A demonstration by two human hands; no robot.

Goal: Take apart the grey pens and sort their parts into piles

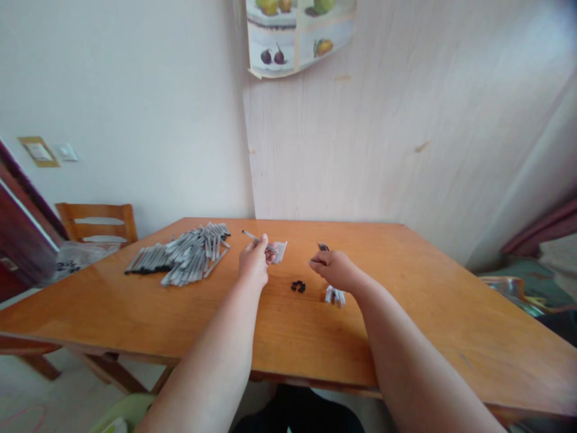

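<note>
My left hand (256,258) is closed around a slim grey pen (250,236), whose dark end points up and to the left. Just beyond those fingers lies a row of clear whitish tube-like pieces (280,251), partly covered by the hand. My right hand (331,266) hovers over the table with thumb and fingers pinched together; what sits between them, if anything, is too small to make out. Under its wrist rests a small bundle of white tube-like pieces (334,295). A dark-ended object (323,246) shows behind the right hand. Between the hands are several small black plugs (298,286).
A large heap of grey pens (193,255) covers the left part of the wooden table (419,313). Behind the table stands a wall with a fruit poster (297,36). A wooden chair (97,219) is at the far left corner.
</note>
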